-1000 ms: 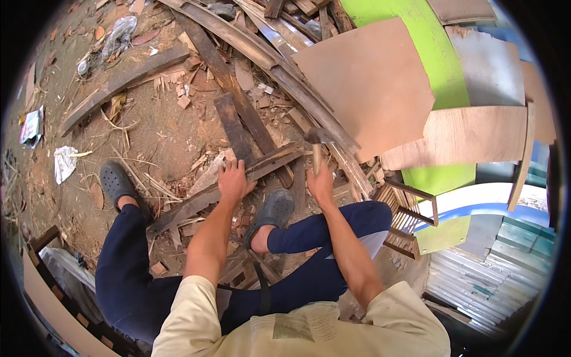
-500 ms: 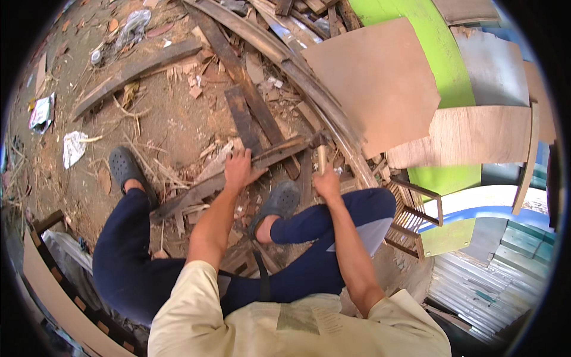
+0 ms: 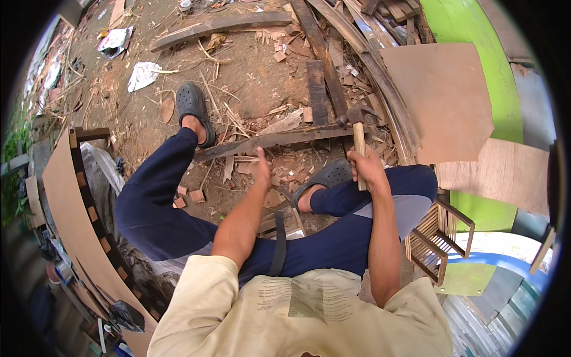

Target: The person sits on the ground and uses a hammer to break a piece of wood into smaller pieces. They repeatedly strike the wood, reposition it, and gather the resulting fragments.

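Note:
My right hand [image 3: 370, 167] grips the wooden handle of a claw hammer [image 3: 359, 140], whose dark metal head points away from me. Beneath that head, in this view, is the right end of a worn dark wooden plank [image 3: 279, 140] lying across the ground between my feet. Whether the head touches the plank I cannot tell. On the near side of the plank, my left hand [image 3: 263, 171] is held edge-on with a finger or thumb stretched out and nothing visible in it. Grey clogs [image 3: 193, 107] are on my feet, one at each side of the plank's near edge.
Other dark boards [image 3: 319, 89] and long timbers [image 3: 380, 77] lie beyond the plank. A brown sheet [image 3: 440, 101] rests over a green panel [image 3: 501, 77] at right, near a slatted wooden rack [image 3: 429, 238]. Brick bits [image 3: 197, 196] and scraps litter the ground. Along the left runs a long board [image 3: 71, 196].
My left hand has let go of the plank and drawn back toward me. The hammer, still in my right hand, appears raised closer to me. The whole view has swung left.

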The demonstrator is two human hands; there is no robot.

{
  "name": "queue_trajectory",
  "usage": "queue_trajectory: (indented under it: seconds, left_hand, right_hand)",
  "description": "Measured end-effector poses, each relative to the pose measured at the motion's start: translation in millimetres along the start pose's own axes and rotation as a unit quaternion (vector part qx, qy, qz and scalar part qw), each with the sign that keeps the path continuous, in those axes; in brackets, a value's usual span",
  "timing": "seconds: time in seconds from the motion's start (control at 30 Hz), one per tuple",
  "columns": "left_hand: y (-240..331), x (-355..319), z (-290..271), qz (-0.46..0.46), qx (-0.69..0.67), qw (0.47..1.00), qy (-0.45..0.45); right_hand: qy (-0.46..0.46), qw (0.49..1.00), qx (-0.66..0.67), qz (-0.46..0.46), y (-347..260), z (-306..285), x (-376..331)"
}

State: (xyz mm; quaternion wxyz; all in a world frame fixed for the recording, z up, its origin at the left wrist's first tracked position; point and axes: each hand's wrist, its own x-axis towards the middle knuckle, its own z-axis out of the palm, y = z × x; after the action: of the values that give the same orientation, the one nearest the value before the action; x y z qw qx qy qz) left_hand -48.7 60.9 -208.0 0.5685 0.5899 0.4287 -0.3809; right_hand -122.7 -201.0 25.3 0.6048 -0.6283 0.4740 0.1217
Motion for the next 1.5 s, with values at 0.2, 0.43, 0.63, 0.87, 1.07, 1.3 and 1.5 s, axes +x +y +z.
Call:
queue_trajectory:
  seconds: [0.2, 0.43, 0.63, 0.87, 1.07, 1.3, 1.5]
  left_hand:
    - [55.6, 36.9, -8.4, -0.03, -0.226, 0.974, -0.008]
    - [69.5, 66.9, -8.9, -0.086, -0.245, 0.965, 0.031]
    - [57.8, 18.2, 17.4, -0.055, -0.299, 0.953, 0.014]
    - [87.4, -55.6, 52.9, -0.001, -0.263, 0.961, -0.079]
    - [124.5, -138.4, 68.3, 0.234, -0.159, 0.945, -0.166]
    - [180.4, -209.5, 26.8, 0.381, -0.081, 0.897, -0.207]
    - [208.9, -259.6, -7.0, 0.514, 0.077, 0.806, -0.284]
  right_hand:
    - [0.022, 0.999, 0.044, -0.003, -6.5, 3.6, 2.8]
    - [0.033, 0.99, 0.132, 0.041, -1.1, -0.2, 17.9]
    - [0.102, 0.963, 0.248, -0.037, -20.9, -9.2, 2.7]
    - [0.162, 0.909, 0.361, -0.132, -36.3, -16.4, -7.0]
    - [0.187, 0.915, 0.323, -0.153, -39.9, 0.2, -3.5]
    - [0.093, 0.922, 0.212, -0.31, -55.1, 22.6, 4.8]
    - [-0.093, 0.878, 0.238, -0.404, -67.8, 56.3, -2.3]
